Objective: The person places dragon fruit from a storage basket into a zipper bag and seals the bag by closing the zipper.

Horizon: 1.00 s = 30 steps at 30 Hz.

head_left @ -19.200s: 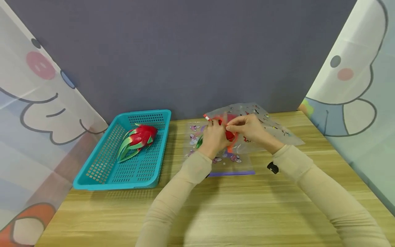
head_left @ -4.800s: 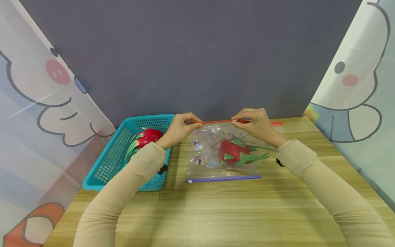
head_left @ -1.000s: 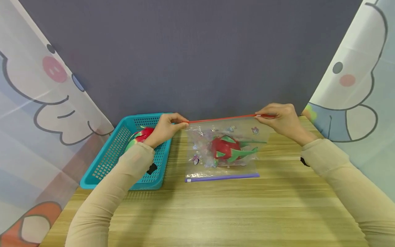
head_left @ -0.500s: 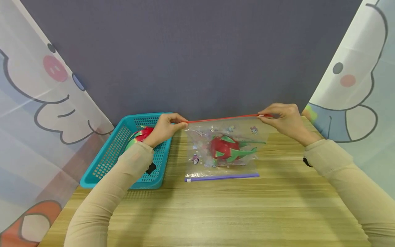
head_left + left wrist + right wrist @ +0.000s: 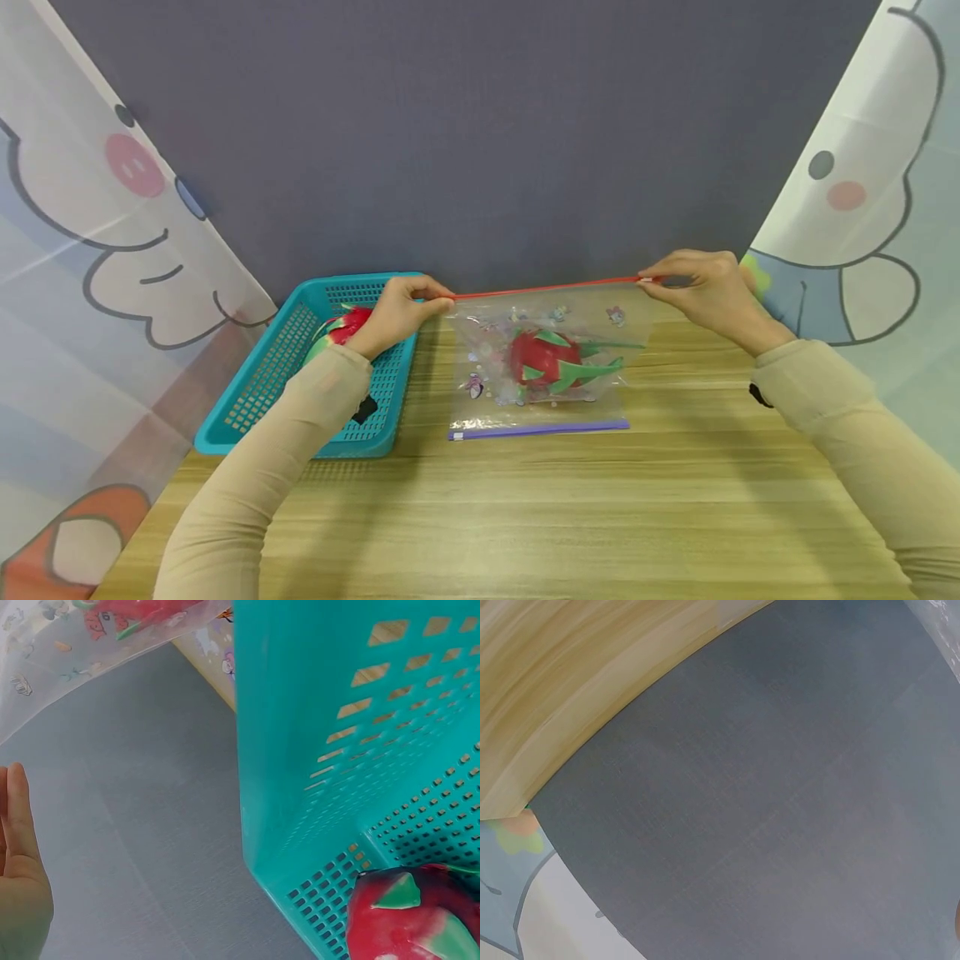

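Note:
A clear zip bag with a red zip strip (image 5: 547, 287) is held up along its top edge. Inside it a red and green dragon fruit (image 5: 546, 358) lies near the table. My left hand (image 5: 401, 312) pinches the strip's left end between thumb and finger. At the right, my right hand (image 5: 705, 292) pinches the small white slider (image 5: 646, 280) on the strip. Beneath lies a second clear bag with a purple zip strip (image 5: 540, 431) and printed cartoon figures. The left wrist view shows part of my left hand (image 5: 22, 877) beside the raised bag (image 5: 45, 675).
A turquoise slotted basket (image 5: 206, 433) stands on the left of the wooden table (image 5: 570, 517), partly behind my left forearm. Another dragon fruit (image 5: 405, 915) lies in it. A dark grey panel (image 5: 480, 142) rises behind, with printed cartoon curtains (image 5: 862, 192) at both sides.
Both hands went from the fruit to the bag's red strip. Over the last second my right hand has slid a little further right with the slider; my left hand has stayed nearly still.

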Each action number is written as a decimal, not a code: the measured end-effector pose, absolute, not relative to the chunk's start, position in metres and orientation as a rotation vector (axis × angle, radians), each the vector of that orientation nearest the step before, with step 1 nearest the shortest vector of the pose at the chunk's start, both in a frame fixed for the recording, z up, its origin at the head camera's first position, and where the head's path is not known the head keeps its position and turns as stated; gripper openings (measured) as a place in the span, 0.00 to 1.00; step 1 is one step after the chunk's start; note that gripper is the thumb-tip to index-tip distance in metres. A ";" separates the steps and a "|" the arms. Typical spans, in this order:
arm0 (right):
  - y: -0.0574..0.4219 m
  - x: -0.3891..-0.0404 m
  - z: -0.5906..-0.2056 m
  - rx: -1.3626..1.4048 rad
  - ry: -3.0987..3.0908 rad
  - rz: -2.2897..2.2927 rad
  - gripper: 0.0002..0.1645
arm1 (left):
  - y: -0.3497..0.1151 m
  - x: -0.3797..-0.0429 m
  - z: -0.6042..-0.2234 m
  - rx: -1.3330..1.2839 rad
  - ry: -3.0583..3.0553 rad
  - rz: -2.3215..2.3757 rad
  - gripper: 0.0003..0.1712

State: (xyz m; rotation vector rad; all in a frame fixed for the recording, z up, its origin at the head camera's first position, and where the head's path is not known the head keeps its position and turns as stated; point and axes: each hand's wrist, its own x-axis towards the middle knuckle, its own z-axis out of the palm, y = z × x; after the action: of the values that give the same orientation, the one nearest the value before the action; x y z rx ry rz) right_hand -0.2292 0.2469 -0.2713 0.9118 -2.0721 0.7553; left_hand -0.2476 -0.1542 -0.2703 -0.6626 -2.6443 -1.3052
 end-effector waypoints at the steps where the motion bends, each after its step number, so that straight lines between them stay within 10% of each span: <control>1: 0.247 -0.229 -0.271 0.909 -2.075 0.748 0.14 | -0.154 -0.247 -0.270 -0.669 -2.639 -1.304 0.10; 30: 0.315 -0.237 -0.241 0.484 -2.186 0.530 0.06 | -0.054 -0.284 -0.233 -0.881 -2.501 -1.252 0.08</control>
State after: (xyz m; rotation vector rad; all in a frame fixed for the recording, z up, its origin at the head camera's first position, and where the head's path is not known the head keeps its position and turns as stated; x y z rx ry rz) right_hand -0.2372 0.3151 -0.2412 0.4841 -2.1863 0.5305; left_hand -0.2844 -0.0538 -0.2327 -0.8812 -2.5014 -1.2519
